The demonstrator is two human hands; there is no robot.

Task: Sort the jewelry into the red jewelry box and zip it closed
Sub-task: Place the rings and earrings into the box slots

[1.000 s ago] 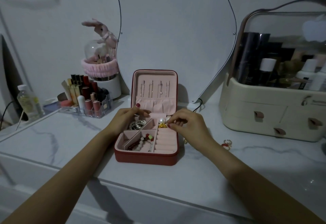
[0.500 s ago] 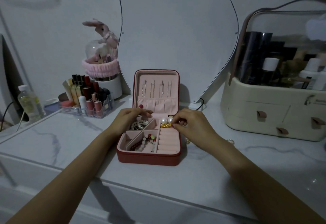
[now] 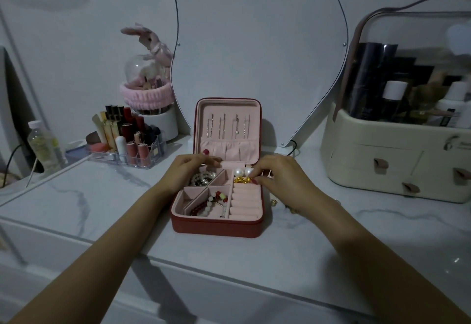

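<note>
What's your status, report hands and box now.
Left hand resting on box's back left edge. Right hand fingering pearl earrings. Red jewelry box open, unzipped. Nothing blocking.

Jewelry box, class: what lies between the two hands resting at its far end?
In the head view, two pearl earrings beside gold pieces, between the left hand and right hand.

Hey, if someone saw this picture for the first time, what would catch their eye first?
Probably the open red jewelry box at the counter's centre, its pink lid upright. Both hands reach into its far end, the right hand beside two pearls above gold pieces. A pink plush rabbit sits back left.
</note>
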